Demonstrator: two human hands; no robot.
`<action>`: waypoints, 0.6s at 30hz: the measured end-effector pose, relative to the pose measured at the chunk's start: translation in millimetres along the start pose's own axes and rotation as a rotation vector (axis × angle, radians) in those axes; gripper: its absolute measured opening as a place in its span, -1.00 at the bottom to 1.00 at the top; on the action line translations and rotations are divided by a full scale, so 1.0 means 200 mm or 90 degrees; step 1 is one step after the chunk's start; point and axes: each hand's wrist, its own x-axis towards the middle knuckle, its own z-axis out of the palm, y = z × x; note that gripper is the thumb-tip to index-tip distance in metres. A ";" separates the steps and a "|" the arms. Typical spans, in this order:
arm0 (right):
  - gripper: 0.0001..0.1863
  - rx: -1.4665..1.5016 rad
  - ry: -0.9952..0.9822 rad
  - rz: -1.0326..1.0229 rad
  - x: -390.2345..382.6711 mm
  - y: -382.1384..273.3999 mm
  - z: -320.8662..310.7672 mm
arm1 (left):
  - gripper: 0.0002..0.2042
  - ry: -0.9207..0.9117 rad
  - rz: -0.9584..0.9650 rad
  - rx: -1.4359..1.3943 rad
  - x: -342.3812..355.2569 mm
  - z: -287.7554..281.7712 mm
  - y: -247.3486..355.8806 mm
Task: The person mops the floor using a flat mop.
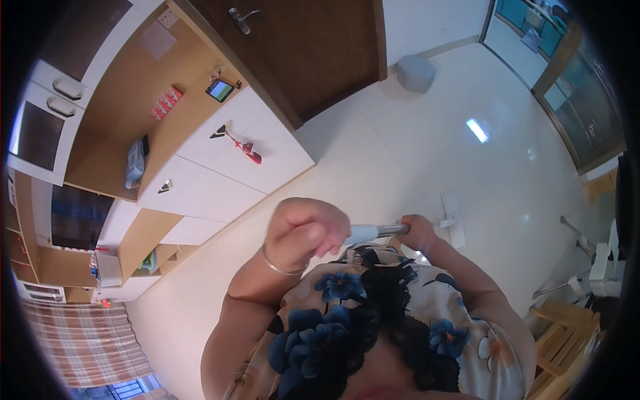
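A flat mop runs across in front of my body, with a pale blue grip at one end and a silver metal pole beyond it. My left hand is closed round the end of the blue grip, and a bracelet circles that wrist. Further along, my right hand wraps round the metal pole. The white rectangular mop head lies flat on the glossy floor, just past my right hand. Part of the pole is hidden behind that hand.
White and wood cabinets line the left, holding a small lit screen and a tissue pack. A brown door and a grey stool stand ahead. Wooden furniture and a glass door are on the right.
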 end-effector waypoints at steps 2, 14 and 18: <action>-0.66 0.026 -0.074 0.006 -0.15 -0.13 0.01 | -0.82 -0.032 0.069 -0.039 -0.05 0.06 0.11; -0.56 0.100 0.025 -0.090 -0.56 0.16 -0.25 | -0.64 -0.597 0.048 -0.094 0.17 0.61 -0.07; -0.62 0.100 0.135 -0.103 -0.61 0.60 -0.42 | -0.67 -0.589 0.114 -0.090 0.37 0.87 -0.40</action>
